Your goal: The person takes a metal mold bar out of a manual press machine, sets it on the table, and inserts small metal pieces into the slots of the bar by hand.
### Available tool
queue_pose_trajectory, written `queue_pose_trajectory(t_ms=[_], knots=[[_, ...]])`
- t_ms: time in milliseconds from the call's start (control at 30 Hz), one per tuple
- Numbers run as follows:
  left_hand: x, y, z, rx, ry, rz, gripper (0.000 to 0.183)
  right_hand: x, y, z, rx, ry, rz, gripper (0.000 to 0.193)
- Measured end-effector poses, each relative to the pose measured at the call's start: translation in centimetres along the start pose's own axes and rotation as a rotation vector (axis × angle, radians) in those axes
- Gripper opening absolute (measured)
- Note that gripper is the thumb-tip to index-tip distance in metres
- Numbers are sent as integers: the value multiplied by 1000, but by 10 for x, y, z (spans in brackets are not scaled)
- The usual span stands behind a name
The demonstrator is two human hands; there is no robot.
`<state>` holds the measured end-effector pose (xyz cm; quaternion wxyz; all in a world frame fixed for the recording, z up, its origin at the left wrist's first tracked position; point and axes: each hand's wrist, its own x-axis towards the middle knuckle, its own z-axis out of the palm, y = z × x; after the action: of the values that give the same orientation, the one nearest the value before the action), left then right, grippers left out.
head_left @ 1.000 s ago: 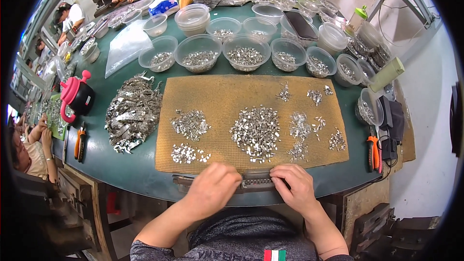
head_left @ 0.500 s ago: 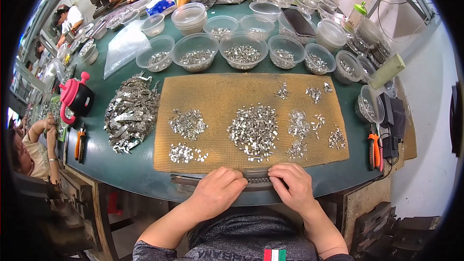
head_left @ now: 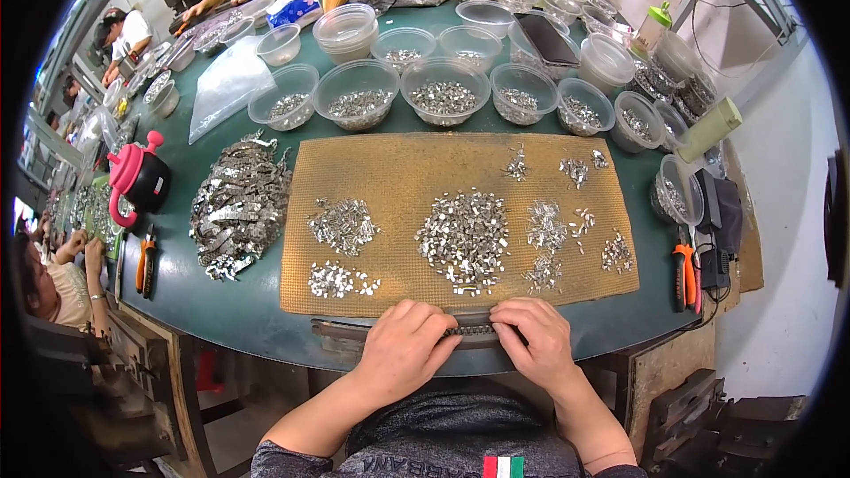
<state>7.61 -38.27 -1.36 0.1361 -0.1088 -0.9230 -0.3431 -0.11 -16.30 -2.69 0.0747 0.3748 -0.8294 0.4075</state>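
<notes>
At the table's front edge lies a long dark bar [head_left: 341, 331] with a groove. A narrow strip of small metal links [head_left: 475, 330] sits in it, its middle showing between my hands. My left hand [head_left: 403, 343] is closed at the strip's left end, thumb and fingers pressed together, the fingertips partly hidden. At the right end my right hand [head_left: 535, 336] pinches it, fingers bent over the bar and thumb below. Just beyond is a tan ribbed mat [head_left: 398, 168] bearing a large pile of small metal pieces [head_left: 462, 235] and several smaller piles.
Left of the mat lies a heap of metal link bands [head_left: 239, 208], beside a pink-and-black pot [head_left: 142, 179] and orange-handled pliers [head_left: 146, 264]. More pliers [head_left: 683, 273] lie right. Plastic bowls [head_left: 357, 96] of metal parts line the far side, with a phone [head_left: 547, 41] on one. Other people sit around.
My left hand has shifted slightly right along the strip, its thumb now closer to the right hand. My right hand stays nearly in place.
</notes>
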Motion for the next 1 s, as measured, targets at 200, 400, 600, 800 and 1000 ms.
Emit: queue_pose_trajectory(t_ms=[200, 400, 600, 800, 1000], knots=[[-2, -1, -4, -9, -50, -15, 23, 0, 0, -2, 3, -20, 0, 18], [-8, -9, -9, -72, -14, 53, 34, -5, 5, -16, -40, -35, -13, 19], [-17, -17, -10, 40, 56, 114, 40, -16, 14, -24, -24, 10, 42, 20], [-16, -23, -10, 63, 47, 154, 43, -22, 18, -22, -2, 69, 80, 20], [-16, -29, -9, 75, 48, 175, 39, -27, 20, -19, 6, 138, 150, 21]])
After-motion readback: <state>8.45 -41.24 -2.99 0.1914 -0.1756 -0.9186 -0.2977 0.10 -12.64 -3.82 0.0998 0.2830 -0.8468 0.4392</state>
